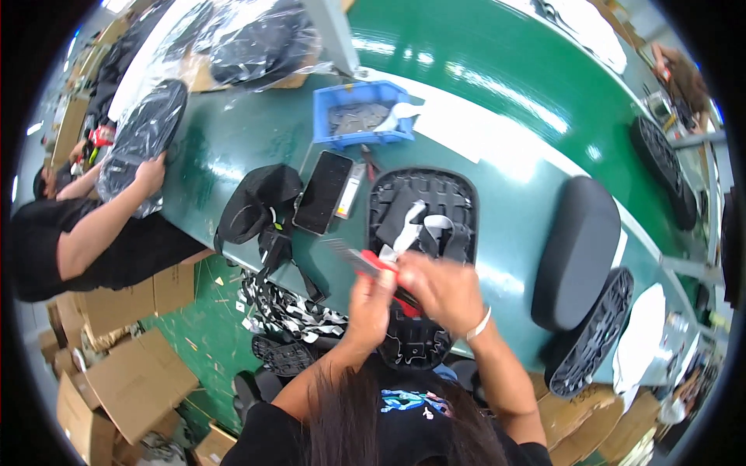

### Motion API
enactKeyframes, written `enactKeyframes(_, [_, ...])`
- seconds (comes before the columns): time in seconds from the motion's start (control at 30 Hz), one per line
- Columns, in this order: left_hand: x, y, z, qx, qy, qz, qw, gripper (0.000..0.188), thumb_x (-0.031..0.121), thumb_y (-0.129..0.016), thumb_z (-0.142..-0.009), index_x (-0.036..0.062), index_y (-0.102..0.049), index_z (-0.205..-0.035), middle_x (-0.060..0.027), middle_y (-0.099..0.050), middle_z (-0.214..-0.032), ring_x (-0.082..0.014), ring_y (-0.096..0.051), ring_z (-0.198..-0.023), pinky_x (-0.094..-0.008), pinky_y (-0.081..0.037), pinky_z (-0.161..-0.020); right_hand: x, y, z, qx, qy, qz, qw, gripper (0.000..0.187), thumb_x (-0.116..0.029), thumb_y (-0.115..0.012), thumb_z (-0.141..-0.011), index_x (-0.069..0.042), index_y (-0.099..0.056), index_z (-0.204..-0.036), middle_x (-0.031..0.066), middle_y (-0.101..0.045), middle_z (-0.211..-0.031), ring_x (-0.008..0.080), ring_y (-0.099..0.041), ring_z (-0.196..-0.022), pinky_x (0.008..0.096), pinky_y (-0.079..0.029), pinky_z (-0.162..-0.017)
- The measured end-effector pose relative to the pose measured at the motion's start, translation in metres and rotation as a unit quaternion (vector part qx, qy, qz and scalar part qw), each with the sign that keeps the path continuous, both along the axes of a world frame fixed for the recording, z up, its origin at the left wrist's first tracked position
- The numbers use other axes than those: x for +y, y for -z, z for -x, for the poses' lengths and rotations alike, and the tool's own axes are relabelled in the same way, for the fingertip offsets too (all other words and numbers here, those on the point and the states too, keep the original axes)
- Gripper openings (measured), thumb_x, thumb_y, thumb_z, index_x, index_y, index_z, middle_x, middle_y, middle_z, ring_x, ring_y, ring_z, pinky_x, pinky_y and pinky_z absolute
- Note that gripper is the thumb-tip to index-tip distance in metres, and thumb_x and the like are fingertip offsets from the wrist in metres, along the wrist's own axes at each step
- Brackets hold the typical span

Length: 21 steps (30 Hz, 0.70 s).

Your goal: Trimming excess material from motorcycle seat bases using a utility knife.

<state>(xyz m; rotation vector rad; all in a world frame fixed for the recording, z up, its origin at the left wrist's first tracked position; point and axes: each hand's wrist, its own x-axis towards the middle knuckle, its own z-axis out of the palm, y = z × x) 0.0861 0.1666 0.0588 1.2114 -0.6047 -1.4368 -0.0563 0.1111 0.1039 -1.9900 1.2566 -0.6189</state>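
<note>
Close together above the near edge of a ribbed black plastic shell (pixel 469 203), both my hands are closed. In my left hand (pixel 368 309) is a red-and-grey tool (pixel 376 262), its thumb pressing the red part; a flat grey end, blurred, points to the far left. My right hand (pixel 444 292) is curled right beside it, and what its fingers hold is hidden. White straps (pixel 407 230) and black straps lie inside the shell just beyond my hands. More red shows under my hands.
Left of the shell lie a black phone (pixel 325 190) and a black fabric item (pixel 260 200). Behind stands a blue bin (pixel 361 140) of grey pieces. To the right are a dark cushion (pixel 579 252) and another shell (pixel 594 334). At left, a co-worker holds a plastic-wrapped pad (pixel 148 124).
</note>
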Motion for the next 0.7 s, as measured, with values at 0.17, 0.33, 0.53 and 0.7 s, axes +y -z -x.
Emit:
enactKeyframes(0.17, [-0.023,0.024,-0.024,0.013,-0.074,-0.175,0.982,0.039,0.034,-0.050,-0.096,0.0027,-0.052,-0.120,0.0039,-0.047,-0.085,-0.0042,-0.047,-0.075,-0.0187,-0.040,-0.067,-0.123,0.055,-0.021,0.021,0.077,0.303,0.950,0.024,-0.032,-0.059,-0.086,-0.011,-0.069,-0.086,0.0104,-0.062,-0.067,0.0292,-0.059,-0.063,0.0435,-0.045,-0.053])
enactKeyframes(0.33, [-0.032,0.026,-0.011,0.056,0.052,-0.120,0.990,0.036,0.032,-0.046,-0.098,0.0020,-0.053,-0.117,0.0014,-0.052,-0.088,-0.0064,-0.049,-0.078,-0.0217,-0.041,-0.072,-0.160,0.022,-0.032,0.361,0.005,0.076,0.929,0.035,-0.042,-0.055,-0.086,-0.009,-0.065,-0.077,0.0139,-0.065,-0.071,0.0329,-0.064,-0.068,0.0451,-0.049,-0.058])
enactKeyframes(0.53, [-0.033,0.042,0.009,0.210,-0.094,-0.166,0.959,0.030,0.032,-0.049,-0.096,0.0061,-0.044,-0.112,-0.0101,-0.059,-0.087,-0.0205,-0.063,-0.081,-0.0349,-0.052,-0.077,-0.171,0.081,-0.086,0.391,-0.108,-0.058,0.912,0.050,-0.045,-0.065,-0.075,-0.006,-0.058,-0.104,0.0181,-0.060,-0.103,0.0316,-0.061,-0.096,0.0414,-0.051,-0.078])
enactKeyframes(0.7, [-0.022,0.022,-0.030,0.131,0.050,-0.150,0.979,0.033,0.023,-0.055,-0.093,0.0029,-0.041,-0.115,-0.0054,-0.053,-0.082,-0.0143,-0.060,-0.071,-0.0265,-0.049,-0.068,-0.154,0.121,-0.088,0.339,-0.068,-0.083,0.934,0.048,-0.043,-0.064,-0.076,-0.004,-0.057,-0.103,0.0221,-0.058,-0.102,0.0314,-0.063,-0.091,0.0413,-0.051,-0.077])
